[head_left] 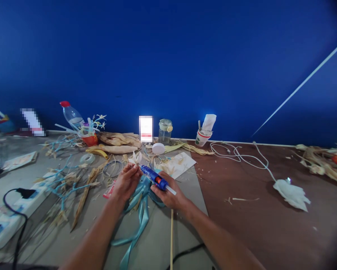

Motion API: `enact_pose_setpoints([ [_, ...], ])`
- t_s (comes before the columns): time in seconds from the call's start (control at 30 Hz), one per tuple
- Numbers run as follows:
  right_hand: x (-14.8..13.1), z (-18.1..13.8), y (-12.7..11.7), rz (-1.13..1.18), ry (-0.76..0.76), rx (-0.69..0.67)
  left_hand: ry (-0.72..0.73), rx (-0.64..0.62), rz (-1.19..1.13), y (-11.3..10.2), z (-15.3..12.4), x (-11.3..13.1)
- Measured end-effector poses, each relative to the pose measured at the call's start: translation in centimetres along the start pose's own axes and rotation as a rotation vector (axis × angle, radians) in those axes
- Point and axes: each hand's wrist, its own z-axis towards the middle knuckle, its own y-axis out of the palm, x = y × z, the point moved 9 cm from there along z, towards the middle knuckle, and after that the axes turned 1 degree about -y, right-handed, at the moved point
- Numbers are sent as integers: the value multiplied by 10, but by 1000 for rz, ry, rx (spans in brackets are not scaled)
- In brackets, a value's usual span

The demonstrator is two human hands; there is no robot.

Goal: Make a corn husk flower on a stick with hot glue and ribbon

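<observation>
My right hand point(168, 197) is closed round a blue glue gun point(154, 178) with an orange trigger, its nozzle pointing up and left. The nozzle meets a small pale corn-husk flower point(135, 158) that my left hand point(126, 182) pinches from below. Both hands hover over a grey mat point(162, 232). A light-blue ribbon point(138, 215) trails under them toward me. A thin wooden stick point(171, 240) lies below my right hand.
Dried husks and blue-wrapped stems point(69, 183) litter the left. A power strip point(13, 212) with a black cable lies far left. At the back stand a plastic bottle point(72, 115), glass jar point(165, 131), paper cup point(203, 137). White cable point(241, 153) crosses the brown table.
</observation>
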Motion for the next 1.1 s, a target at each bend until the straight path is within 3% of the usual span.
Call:
enact_pose_setpoints([
  [0.37,-2,0,2,-56,-7,-9,-6,9,2,-3,1,-1],
  [0.53,0,-1,-5,-41,6,72,-6,-9,10,1,-1,-1],
  [0.73,-3,0,-1,-116,-14,0,0,-36,-3,5,-1,0],
  [1.1,-4,1,-2,-107,-24,20,-10,-6,18,0,0,-2],
])
